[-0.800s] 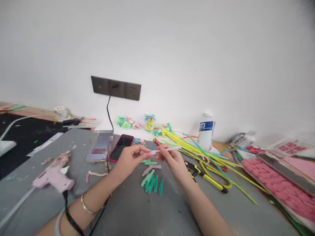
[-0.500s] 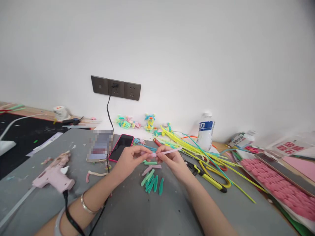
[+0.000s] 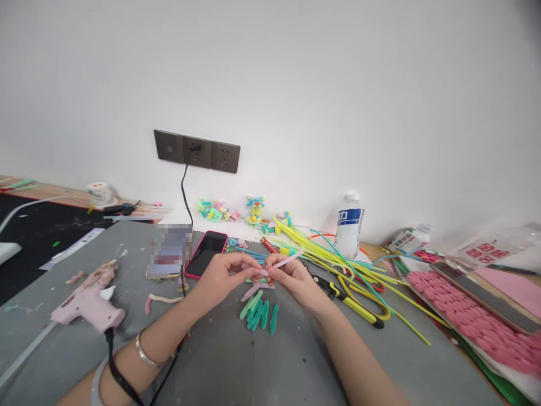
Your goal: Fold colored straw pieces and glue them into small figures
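Over the middle of the grey mat, a pale pink pipe cleaner (image 3: 288, 260) is pinched between both hands. My left hand (image 3: 232, 274) grips it with thumb and fingertips. Close beside it, my right hand (image 3: 291, 280) pinches the same strip, and a free end sticks out up and to the right. Just below the hands lie several folded green pipe cleaner pieces (image 3: 256, 313) and a lilac piece (image 3: 250, 291), partly covered by the fingers. The fingertips hide the part being held.
A pink glue gun (image 3: 91, 307) with a black cord lies left; a phone (image 3: 210, 252) is behind my left hand. Yellow-handled pliers (image 3: 357, 310), long yellow pipe cleaners (image 3: 321, 245) and a bottle (image 3: 349, 228) stand right. Small figures (image 3: 255, 211) line the wall.
The free end of the pink pipe cleaner now points more steeply upward, and the right fingers have shifted slightly on it. The whole view has moved a little.
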{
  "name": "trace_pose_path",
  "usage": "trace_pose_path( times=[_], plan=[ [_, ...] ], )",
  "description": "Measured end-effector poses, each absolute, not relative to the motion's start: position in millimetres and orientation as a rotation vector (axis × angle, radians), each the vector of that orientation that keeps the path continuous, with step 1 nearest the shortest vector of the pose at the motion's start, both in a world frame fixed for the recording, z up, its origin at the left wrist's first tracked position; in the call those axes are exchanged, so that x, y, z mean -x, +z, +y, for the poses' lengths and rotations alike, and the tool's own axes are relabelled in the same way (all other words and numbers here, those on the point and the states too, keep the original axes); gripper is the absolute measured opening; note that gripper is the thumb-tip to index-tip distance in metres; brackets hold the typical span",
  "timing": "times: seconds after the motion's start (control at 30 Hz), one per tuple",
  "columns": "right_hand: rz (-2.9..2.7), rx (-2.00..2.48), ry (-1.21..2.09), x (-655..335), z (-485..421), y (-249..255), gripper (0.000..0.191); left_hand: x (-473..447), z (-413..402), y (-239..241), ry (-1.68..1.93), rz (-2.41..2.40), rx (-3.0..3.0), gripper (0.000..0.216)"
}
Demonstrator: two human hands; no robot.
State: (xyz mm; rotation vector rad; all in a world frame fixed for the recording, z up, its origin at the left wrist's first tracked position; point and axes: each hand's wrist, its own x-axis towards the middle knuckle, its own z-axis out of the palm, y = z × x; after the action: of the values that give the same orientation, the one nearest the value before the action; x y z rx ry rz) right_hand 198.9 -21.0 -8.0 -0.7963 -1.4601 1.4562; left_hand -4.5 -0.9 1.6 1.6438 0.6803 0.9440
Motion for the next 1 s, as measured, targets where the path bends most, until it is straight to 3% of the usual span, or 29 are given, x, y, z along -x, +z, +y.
trace_pose_path(
  times=[0.47,1.0],
  plan=[
    [-1.288,0.652,1.844,-199.7,-23.4,-9.8,0.033,3.7,-1.6,-1.7,0.852,0.543,-1.563,0.012],
    [-1.307,0.630,1.941,-196.7,-25.7,-5.3,0.036,5.5,-5.6,6.5,0.762,0.574,-1.634,0.020]
  ],
)
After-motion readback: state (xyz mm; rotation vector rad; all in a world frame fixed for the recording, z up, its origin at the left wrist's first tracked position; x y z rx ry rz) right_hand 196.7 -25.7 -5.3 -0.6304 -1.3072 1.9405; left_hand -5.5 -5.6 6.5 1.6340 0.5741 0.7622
